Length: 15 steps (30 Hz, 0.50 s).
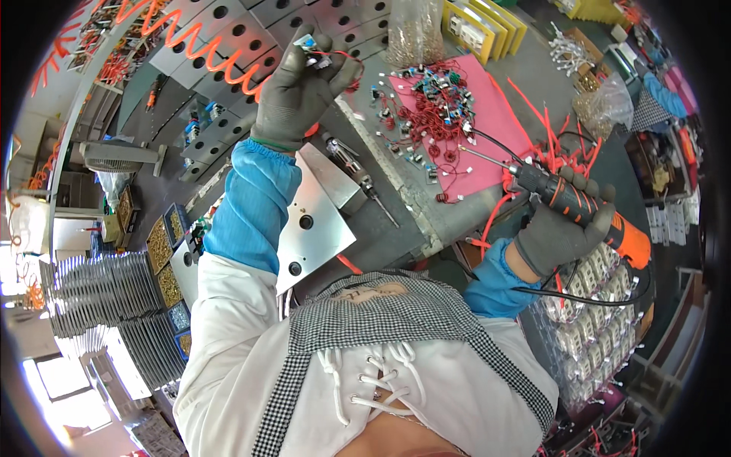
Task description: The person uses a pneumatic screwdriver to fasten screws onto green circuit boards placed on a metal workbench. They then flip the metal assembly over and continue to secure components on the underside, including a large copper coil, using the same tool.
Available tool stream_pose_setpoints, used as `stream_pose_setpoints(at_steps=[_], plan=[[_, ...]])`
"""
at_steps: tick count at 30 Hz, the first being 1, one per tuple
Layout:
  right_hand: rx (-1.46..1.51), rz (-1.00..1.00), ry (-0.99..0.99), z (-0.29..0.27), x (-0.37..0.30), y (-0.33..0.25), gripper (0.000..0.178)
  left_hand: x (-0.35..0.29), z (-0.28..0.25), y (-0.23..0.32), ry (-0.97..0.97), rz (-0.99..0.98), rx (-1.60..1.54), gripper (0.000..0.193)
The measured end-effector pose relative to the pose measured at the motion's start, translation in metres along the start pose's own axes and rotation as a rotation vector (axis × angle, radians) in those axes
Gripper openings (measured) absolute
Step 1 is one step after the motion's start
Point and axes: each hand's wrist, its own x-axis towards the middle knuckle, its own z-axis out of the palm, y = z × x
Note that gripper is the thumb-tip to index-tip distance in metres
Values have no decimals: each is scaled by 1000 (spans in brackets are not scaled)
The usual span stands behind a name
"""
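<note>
left hand, top centre of frame, fingers pinched shut on small wired part. right hand, right of frame, fist-wrapped round electric screwdriver, bit pointing upper left toward the part, well apart.

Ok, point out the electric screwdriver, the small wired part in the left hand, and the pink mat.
electric screwdriver (pixel 572 199), head view, black-and-orange grip.
small wired part (pixel 314 52), head view, body above the fingertips.
pink mat (pixel 499 114), head view, bare right part.
</note>
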Motion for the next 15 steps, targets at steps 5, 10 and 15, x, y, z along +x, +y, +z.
stream_pose_setpoints(at_steps=[5, 10, 15], plan=[[-34, 45, 88, 14, -21, -9, 35, -22, -28, 56, -78, -158, -332, 46], [-40, 14, 49, 39, -40, -15, 40, -78, -50, 103, 190, 11, -76, 37], [-144, -41, 44, 60, -66, -27, 43, -119, -45, 123, 374, 106, 91, 44]])
